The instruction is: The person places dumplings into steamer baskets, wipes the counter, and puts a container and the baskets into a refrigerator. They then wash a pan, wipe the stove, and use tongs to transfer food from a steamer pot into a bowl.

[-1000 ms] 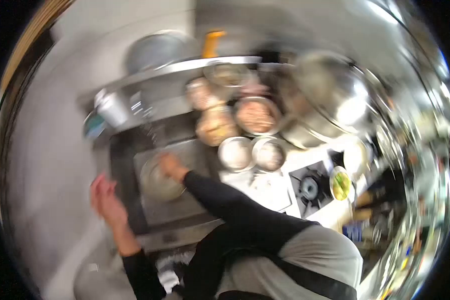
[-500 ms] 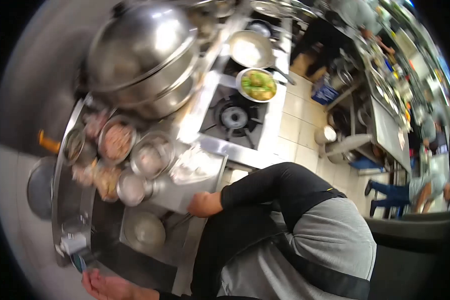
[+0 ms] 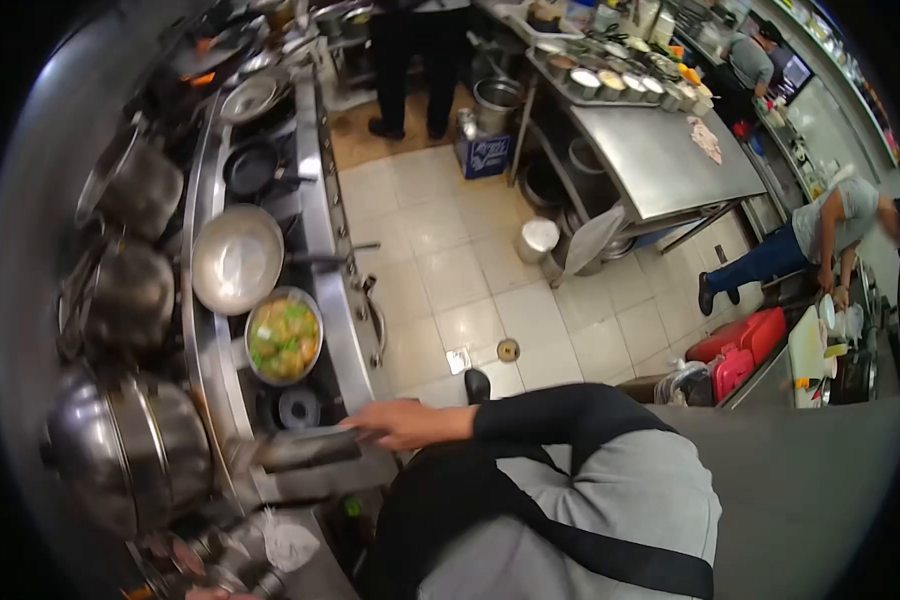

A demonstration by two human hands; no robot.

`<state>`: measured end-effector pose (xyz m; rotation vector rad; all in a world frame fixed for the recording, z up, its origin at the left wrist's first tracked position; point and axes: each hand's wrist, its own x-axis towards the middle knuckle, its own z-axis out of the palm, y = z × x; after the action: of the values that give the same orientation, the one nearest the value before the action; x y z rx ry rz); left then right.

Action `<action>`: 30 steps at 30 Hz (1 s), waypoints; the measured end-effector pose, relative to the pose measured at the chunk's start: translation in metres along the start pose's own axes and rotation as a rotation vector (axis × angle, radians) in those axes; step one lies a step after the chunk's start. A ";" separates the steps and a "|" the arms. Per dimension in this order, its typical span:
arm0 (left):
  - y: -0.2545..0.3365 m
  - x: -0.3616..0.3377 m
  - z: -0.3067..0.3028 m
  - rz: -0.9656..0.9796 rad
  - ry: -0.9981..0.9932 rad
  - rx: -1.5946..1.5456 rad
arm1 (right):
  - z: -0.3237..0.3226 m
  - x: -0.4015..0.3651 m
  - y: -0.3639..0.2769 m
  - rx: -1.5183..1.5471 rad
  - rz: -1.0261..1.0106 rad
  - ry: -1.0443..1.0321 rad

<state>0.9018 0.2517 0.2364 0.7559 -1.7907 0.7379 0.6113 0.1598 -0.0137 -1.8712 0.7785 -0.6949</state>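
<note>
My right hand [image 3: 405, 424] is closed around the handle of a pan [image 3: 300, 452], which is blurred by motion and seen nearly edge-on. It hangs beside the front burner [image 3: 298, 408] of the stove. Just beyond it, a metal bowl of green and yellow-brown food [image 3: 284, 336] rests on the stove, next to a wide empty pan [image 3: 238, 258]. Only a sliver of my left hand [image 3: 210, 593] shows at the bottom edge, near bowls; its fingers are hidden.
A large domed steel pot [image 3: 130, 455] stands at the left, with more pots behind it. A steel worktable [image 3: 660, 150] holds several containers across the tiled floor [image 3: 440, 270]. One person [image 3: 420, 60] stands by the stove's far end; another [image 3: 820, 240] bends at the right.
My view has swung toward the stove and aisle. My right hand has lifted the pan from the sink area to the stove's edge. My left hand has nearly left the view.
</note>
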 end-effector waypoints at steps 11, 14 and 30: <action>0.098 0.057 0.312 -0.482 -0.628 -0.991 | -0.079 -0.340 0.263 -0.105 1.524 0.783; 0.108 0.070 0.380 -0.522 -0.705 -1.165 | -0.085 -0.359 0.259 0.092 1.534 0.974; 0.042 0.085 0.733 -0.775 -1.052 -1.359 | -0.431 -0.179 0.372 0.807 1.103 1.340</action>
<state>0.4334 -0.3016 0.0909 0.7466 -2.0160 -1.5358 0.0971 -0.0673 -0.2141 0.0894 1.7497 -1.1820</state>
